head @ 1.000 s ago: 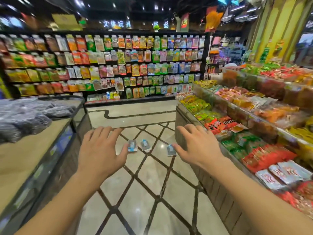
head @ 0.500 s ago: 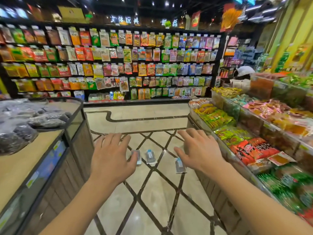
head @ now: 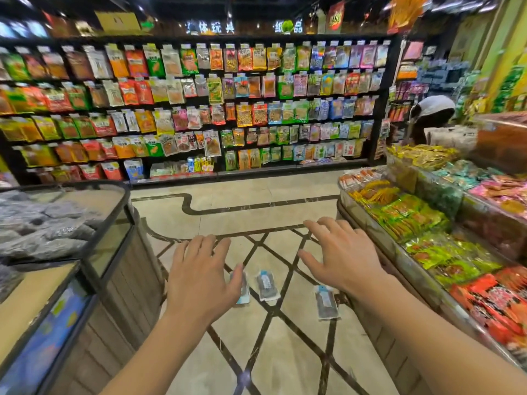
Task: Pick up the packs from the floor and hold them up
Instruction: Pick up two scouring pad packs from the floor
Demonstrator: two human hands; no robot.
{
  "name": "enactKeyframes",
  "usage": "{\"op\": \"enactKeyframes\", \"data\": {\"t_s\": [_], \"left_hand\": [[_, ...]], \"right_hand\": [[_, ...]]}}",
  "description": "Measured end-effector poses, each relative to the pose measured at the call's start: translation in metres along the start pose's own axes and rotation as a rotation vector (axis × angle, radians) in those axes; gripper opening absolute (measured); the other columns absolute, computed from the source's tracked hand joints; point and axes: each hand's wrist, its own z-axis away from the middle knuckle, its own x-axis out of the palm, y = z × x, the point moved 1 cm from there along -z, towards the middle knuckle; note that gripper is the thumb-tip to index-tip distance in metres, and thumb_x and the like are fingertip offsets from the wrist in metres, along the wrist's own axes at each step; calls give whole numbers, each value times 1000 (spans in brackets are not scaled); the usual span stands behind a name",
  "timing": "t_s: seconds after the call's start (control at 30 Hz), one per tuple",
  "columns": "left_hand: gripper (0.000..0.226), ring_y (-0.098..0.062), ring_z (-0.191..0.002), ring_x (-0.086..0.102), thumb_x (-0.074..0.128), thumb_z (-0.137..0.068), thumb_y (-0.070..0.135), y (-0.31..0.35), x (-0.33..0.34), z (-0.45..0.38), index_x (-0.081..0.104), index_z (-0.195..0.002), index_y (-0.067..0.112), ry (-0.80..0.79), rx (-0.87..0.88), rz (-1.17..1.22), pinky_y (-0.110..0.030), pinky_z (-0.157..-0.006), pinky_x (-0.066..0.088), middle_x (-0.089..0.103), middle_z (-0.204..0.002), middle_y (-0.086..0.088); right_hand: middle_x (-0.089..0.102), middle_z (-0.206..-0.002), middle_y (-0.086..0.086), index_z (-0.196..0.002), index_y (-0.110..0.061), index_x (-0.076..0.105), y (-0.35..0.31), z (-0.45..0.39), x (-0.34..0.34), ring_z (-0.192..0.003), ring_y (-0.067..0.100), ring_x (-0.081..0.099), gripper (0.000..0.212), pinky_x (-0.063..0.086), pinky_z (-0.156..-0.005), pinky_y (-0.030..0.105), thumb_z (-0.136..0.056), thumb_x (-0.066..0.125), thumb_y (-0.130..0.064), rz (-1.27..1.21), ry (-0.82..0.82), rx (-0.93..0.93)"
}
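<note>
Shop aisle seen from head height, with the floor (head: pixel 239 212) as landmark. Beyond the floor's far edge stands a wall rack (head: pixel 199 104) hung with rows of snack bags. Along the floor's left edge runs a counter (head: pixel 119 269) with a glass rim, holding grey bags (head: pixel 42 229). Along its right edge runs a bin stand (head: pixel 399 252) filled with green, yellow and red packets. A person (head: pixel 433 115) in a white cap shows behind the stand's far end, partly hidden.

Both arms reach forward above the floor. The left hand (head: pixel 199 280) is spread, palm down, fingers straight and holding nothing. The right hand (head: pixel 342 258) is likewise spread and empty, fingers slightly bent.

Three packs lie flat on the floor's diamond pattern. The left pack (head: pixel 244 289) is partly hidden behind the left hand's thumb side; whether the hand touches it cannot be told, though the hand appears well above the floor. The middle pack (head: pixel 266 285) lies just beside it. The right pack (head: pixel 326 302) lies apart from these, near the foot of the stand and below the right wrist.

Progress, as judged: no pack is lifted. All three remain to be picked up and held up; only the reach is under way.
</note>
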Motion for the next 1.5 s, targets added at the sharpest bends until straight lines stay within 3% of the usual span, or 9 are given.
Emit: {"op": "enactKeyframes", "data": {"t_s": [0.2, 0.4, 0.73, 1.17, 1.33, 1.5], "left_hand": [[63, -31, -124, 61, 40, -88, 56, 7, 51, -124, 67, -132, 20, -34, -35, -16, -51, -108, 45, 70, -129, -8], [59, -31, -118, 63, 48, -87, 54, -7, 97, -232, 68, -129, 18, 14, -73, -3, -49, -104, 45, 71, -122, -7], [61, -33, -122, 60, 48, -87, 53, -52, 189, -370, 66, -132, 16, -24, -95, 33, -50, -106, 42, 69, -125, -10], [61, -40, -120, 59, 48, -85, 50, -138, 402, -559, 68, -127, 11, -224, -36, 165, -52, -105, 40, 69, -123, -16], [56, -39, -116, 61, 51, -86, 46, -146, 492, -578, 69, -126, 10, -297, -25, 183, -50, -101, 41, 70, -120, -14], [57, -38, -122, 59, 51, -89, 48, -146, 613, -559, 64, -132, 13, -419, -71, 199, -48, -105, 38, 69, -126, -13]], "right_hand": [[48, -153, -1, -155, -34, 35, 41, -127, 43, -136, 25, 49, 68, 48, -103, 44, -97, 40, -68, -24, -7, -8], [47, -155, 0, -158, -32, 32, 73, -252, 63, -140, 25, 47, 69, 46, -105, 44, -98, 41, -66, -38, 5, -21], [52, -149, 5, -153, -29, 38, 61, -402, 150, -134, 29, 51, 65, 51, -99, 48, -98, 44, -63, -58, -54, -38], [61, -137, 12, -146, -20, 53, 17, -610, 329, -119, 37, 60, 65, 54, -84, 48, -94, 48, -58, -87, -176, 18], [61, -138, 12, -145, -18, 53, 13, -640, 423, -119, 37, 61, 60, 53, -87, 48, -94, 62, -50, -136, -261, 43], [57, -144, 7, -149, -21, 46, 19, -646, 559, -126, 34, 56, 59, 49, -94, 45, -98, 57, -48, -172, -426, 101]]}}
